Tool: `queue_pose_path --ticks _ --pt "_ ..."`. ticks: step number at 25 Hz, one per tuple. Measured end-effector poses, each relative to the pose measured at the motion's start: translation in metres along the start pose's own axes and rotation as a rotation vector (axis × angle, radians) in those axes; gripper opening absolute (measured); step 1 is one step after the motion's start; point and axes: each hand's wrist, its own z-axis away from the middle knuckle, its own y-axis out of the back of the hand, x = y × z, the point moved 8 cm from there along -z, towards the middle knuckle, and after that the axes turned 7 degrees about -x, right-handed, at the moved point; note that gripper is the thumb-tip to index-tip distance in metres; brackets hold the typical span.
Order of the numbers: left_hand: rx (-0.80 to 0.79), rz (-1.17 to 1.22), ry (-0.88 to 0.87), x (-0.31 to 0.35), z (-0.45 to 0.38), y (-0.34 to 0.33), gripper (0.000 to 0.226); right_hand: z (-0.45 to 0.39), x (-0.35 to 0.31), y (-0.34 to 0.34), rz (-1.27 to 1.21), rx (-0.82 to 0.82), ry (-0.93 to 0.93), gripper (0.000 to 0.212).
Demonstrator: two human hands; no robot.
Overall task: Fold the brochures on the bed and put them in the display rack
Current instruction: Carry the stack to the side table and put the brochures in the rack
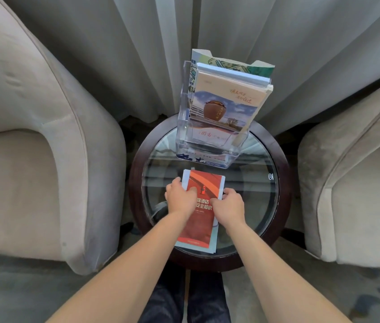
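Here the red brochure (196, 220) lies flat on the glass table (254, 194), at 6 o'clock from the rack (207, 136). The left hand (181, 199) presses its 9 o'clock edge, fingers curled on top. The right hand (228, 206) pinches its 3 o'clock edge.

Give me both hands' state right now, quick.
Left hand: closed on the red brochure.
Right hand: closed on the same brochure's right edge.

glossy paper brochure (198, 215); clear plastic rack (207, 145); reflective glass tabletop (249, 194), dark wood rim; matt fabric armchairs (33, 159).
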Motion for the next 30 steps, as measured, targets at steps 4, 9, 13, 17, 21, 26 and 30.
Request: queue_pose_path --ticks 4,9,13,17,21,26,30 --pt "-0.041 0.087 0.022 0.001 -0.010 0.007 0.035 0.001 0.003 -0.001 -0.034 0.010 0.009 0.028" --pt "-0.003 0.075 -0.031 0.010 -0.002 0.003 0.031 0.003 0.002 -0.001 -0.067 0.005 0.022 0.028" --pt "0.046 0.105 -0.039 0.011 0.003 0.007 0.030 0.007 -0.001 -0.002 -0.053 -0.007 0.036 0.037" --pt "-0.050 0.149 -0.201 0.027 0.002 0.012 0.030 0.007 -0.008 0.004 -0.022 0.034 0.042 0.040" --pt "-0.005 0.151 -0.267 0.038 0.003 0.027 0.025 0.009 -0.017 0.007 -0.011 0.053 0.048 0.016" --pt "0.116 -0.165 -0.445 0.062 0.018 0.038 0.025 0.022 -0.036 0.022 0.032 0.182 0.116 0.011" --pt "0.169 -0.135 -0.568 0.089 0.034 0.049 0.013 0.041 -0.065 0.042 0.021 0.299 0.248 0.012"
